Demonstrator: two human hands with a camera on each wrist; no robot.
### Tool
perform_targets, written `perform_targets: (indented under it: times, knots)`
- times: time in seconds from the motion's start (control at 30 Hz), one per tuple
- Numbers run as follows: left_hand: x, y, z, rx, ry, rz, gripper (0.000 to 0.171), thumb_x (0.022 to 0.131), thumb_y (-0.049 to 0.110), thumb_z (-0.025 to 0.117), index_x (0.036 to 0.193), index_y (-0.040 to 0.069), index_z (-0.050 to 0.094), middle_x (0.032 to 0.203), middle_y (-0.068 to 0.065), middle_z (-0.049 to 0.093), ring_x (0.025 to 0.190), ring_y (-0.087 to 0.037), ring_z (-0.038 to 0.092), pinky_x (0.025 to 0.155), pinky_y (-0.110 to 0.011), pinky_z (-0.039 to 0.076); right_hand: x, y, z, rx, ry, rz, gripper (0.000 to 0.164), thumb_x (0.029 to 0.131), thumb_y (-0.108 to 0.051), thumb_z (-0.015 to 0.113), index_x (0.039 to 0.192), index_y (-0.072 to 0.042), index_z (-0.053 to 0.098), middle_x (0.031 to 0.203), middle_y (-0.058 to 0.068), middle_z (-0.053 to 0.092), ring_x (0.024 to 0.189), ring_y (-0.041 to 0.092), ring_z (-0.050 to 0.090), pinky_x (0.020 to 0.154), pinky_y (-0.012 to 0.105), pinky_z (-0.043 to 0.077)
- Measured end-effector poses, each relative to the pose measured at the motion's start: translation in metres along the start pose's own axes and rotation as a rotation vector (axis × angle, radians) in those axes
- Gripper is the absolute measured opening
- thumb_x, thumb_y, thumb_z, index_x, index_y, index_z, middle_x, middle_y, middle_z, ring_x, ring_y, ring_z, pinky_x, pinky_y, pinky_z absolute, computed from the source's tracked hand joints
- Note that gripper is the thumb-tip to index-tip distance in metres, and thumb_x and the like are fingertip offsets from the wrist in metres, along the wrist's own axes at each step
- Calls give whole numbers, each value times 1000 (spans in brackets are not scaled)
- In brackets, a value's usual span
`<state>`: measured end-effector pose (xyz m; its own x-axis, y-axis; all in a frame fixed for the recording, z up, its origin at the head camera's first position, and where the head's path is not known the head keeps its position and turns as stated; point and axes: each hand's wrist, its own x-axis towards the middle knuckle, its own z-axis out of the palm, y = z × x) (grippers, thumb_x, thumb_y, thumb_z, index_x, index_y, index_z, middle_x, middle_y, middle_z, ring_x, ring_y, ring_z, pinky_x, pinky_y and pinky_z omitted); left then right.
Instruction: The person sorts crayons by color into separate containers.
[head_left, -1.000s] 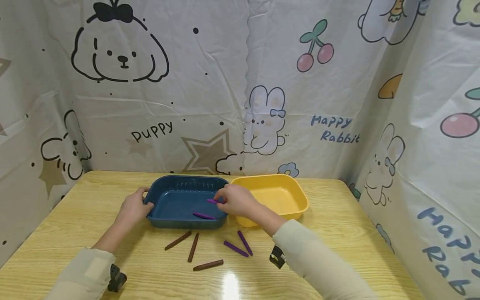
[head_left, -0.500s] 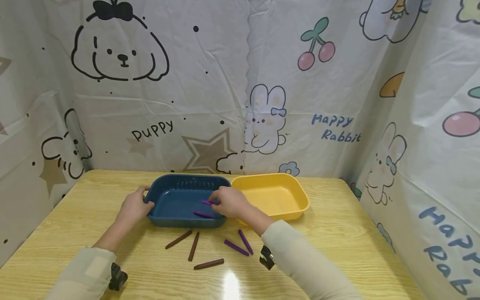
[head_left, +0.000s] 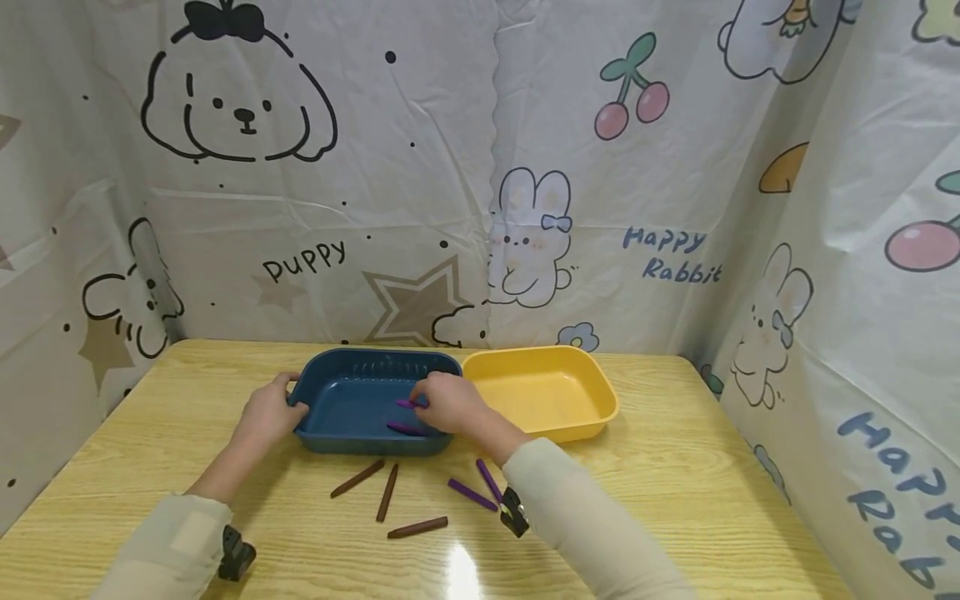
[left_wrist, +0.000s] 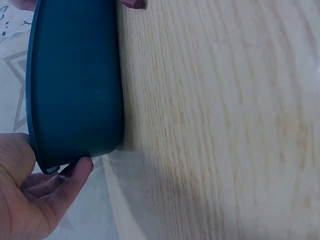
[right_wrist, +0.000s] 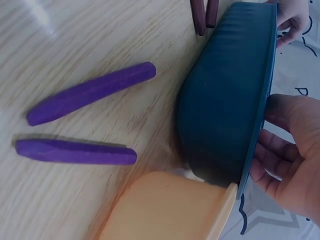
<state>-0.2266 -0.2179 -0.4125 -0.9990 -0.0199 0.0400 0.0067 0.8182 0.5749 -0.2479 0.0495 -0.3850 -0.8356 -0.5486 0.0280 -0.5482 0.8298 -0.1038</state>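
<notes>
My left hand [head_left: 267, 412] grips the left end of a dark blue plastic basin [head_left: 360, 446]. In the left wrist view the thumb of that hand [left_wrist: 30, 195] is at the rim and its fingers are under it. Inside the basin's right half, my right hand [head_left: 456, 404] pinches a purple crayon [head_left: 406, 404] above the floor. A second purple crayon [head_left: 405, 429] lies in the basin near its front wall. The right wrist view shows my right hand [right_wrist: 295, 155] curled past the basin's rim, which hides the pinched crayon.
A yellow basin [head_left: 577, 432] stands against the blue one's right side. In front, on the wooden table [head_left: 660, 500], lie two purple crayons, one [head_left: 472, 494] partly beside the other [right_wrist: 75, 151], and three brown crayons [head_left: 417, 527]. A printed curtain [head_left: 420, 192] hangs behind.
My right hand has moved left over the blue basin, carrying the purple crayon with it. My left hand keeps its grip, and the crayons on the table stay where they were.
</notes>
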Motion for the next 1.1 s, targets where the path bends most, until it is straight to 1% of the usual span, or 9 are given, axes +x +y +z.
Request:
perform_targets:
  times: [0.07, 0.2, 0.33, 0.47, 0.6, 0.73, 0.97, 1.03, 1.1]
  knots:
    - [0, 0, 0, -1, -5, -6, 53, 86, 9, 54, 132, -12, 38, 100, -31, 59, 75, -30, 59, 59, -34, 45, 1, -3, 0, -23, -8, 1, 21, 87, -28, 63, 106, -23, 71, 104, -3, 67, 92, 11, 61, 73, 27, 51]
    - [1, 0, 1, -3, -8, -9, 53, 86, 9, 54, 132, -12, 38, 100, -32, 58, 76, -30, 59, 59, -35, 46, 2, -7, 1, -49, -13, 4, 21, 87, -29, 62, 106, -26, 71, 105, -5, 67, 95, 11, 62, 74, 27, 51]
    - [3, -2, 2, 0, -7, -1, 53, 86, 9, 54, 132, -12, 38, 100, -31, 58, 77, -31, 59, 60, -36, 46, 1, -9, -1, -58, -24, 7, 22, 88, -29, 62, 108, -26, 70, 106, -4, 66, 93, 12, 62, 73, 27, 51]
    - [4, -4, 2, 0, -5, 5, 54, 86, 9, 54, 132, -12, 37, 100, -31, 59, 76, -31, 59, 60, -36, 46, 0, -8, -2, -51, -1, 2, 22, 87, -28, 62, 107, -25, 71, 103, -4, 65, 85, 11, 60, 69, 25, 49]
    - [4, -5, 2, -4, -7, 1, 55, 85, 9, 55, 133, -11, 37, 100, -31, 60, 77, -31, 60, 60, -36, 46, -3, -4, -6, -1, 40, -12, 21, 87, -26, 62, 105, -22, 72, 98, -1, 66, 72, 9, 51, 60, 21, 42]
    - [4, -5, 2, -5, -10, -5, 54, 86, 9, 55, 133, -11, 37, 100, -31, 60, 78, -31, 61, 60, -36, 47, -8, -1, -11, 56, 63, -15, 20, 87, -25, 62, 103, -19, 72, 95, 0, 65, 70, 8, 46, 58, 19, 39]
    - [4, -5, 2, 2, -13, -9, 54, 86, 9, 55, 133, -11, 37, 99, -30, 60, 76, -29, 59, 59, -35, 45, -20, 4, -20, 172, 64, 58, 21, 88, -27, 63, 103, -16, 72, 88, 1, 59, 66, 8, 47, 57, 20, 39]
    - [4, -5, 2, 2, -16, -11, 54, 86, 9, 55, 133, -10, 37, 100, -29, 59, 76, -29, 59, 59, -34, 45, -23, 5, -22, 190, 65, 83, 21, 87, -27, 63, 103, -15, 72, 84, 0, 59, 65, 8, 47, 56, 21, 39]
    - [4, -6, 2, -1, -20, -11, 54, 86, 9, 55, 133, -11, 37, 99, -29, 59, 76, -29, 59, 59, -35, 45, -27, 7, -23, 206, 68, 103, 21, 87, -27, 64, 102, -16, 72, 76, -2, 58, 60, 8, 46, 53, 21, 37]
